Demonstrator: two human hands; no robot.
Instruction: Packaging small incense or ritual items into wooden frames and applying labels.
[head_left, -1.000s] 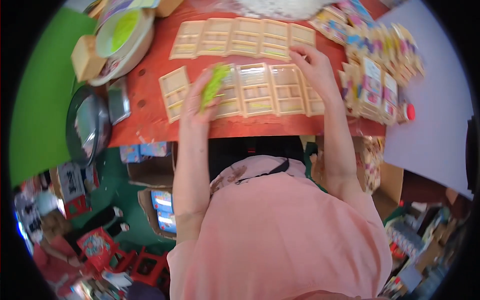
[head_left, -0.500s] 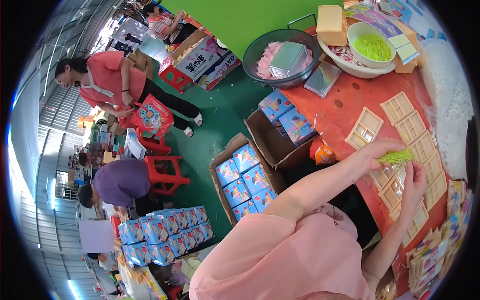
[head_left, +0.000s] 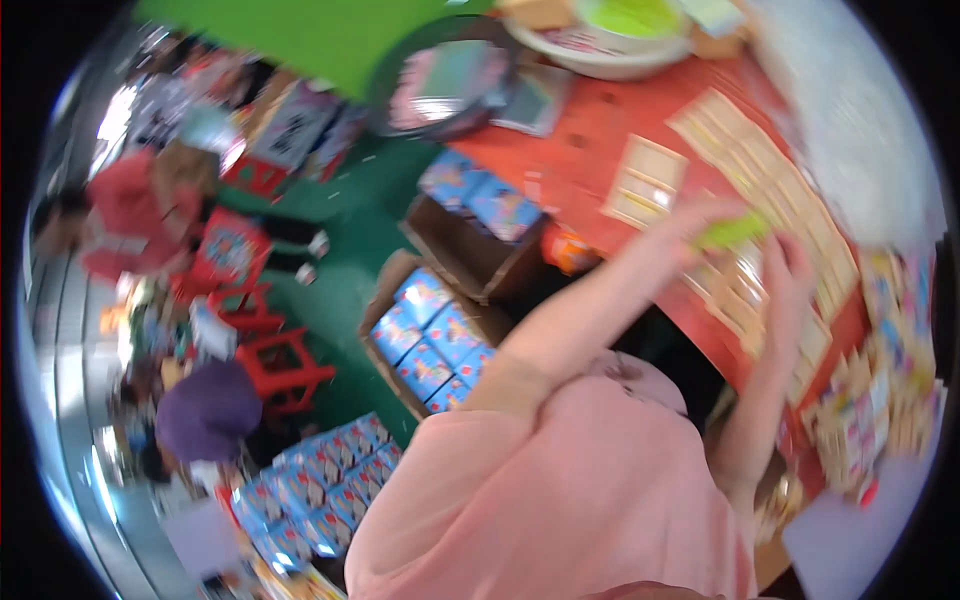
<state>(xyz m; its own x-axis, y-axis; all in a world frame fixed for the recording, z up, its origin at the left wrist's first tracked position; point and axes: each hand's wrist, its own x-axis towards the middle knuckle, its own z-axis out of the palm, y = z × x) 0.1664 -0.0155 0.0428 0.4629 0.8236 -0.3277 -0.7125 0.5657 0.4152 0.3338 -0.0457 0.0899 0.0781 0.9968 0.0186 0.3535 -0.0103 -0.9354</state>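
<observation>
My left hand (head_left: 702, 225) is closed around a bundle of thin bright green strips (head_left: 735, 232), held above the red-covered table (head_left: 590, 150). My right hand (head_left: 788, 268) is at the bundle's right end; motion blur hides whether its fingers pinch any strips. Below both hands lie pale wood-coloured compartment trays (head_left: 725, 298), some with shiny clear pieces in them. Farther right runs a longer row of such trays (head_left: 755, 160). One separate tray (head_left: 648, 178) sits just beyond my left hand.
At the far edge stand a white basin (head_left: 600, 62), a bowl of green strips (head_left: 632, 18) and a dark basin (head_left: 385, 95). Left of the table are cartons (head_left: 385, 300) of blue boxes (head_left: 425, 370). Wrapped sticks (head_left: 850, 420) lie to the right. Two people work near red stools (head_left: 285, 365).
The whole view has shifted and blurred, with table and hands now farther left and higher in the picture. The green strips stay in my left hand, with my right hand close beside them.
</observation>
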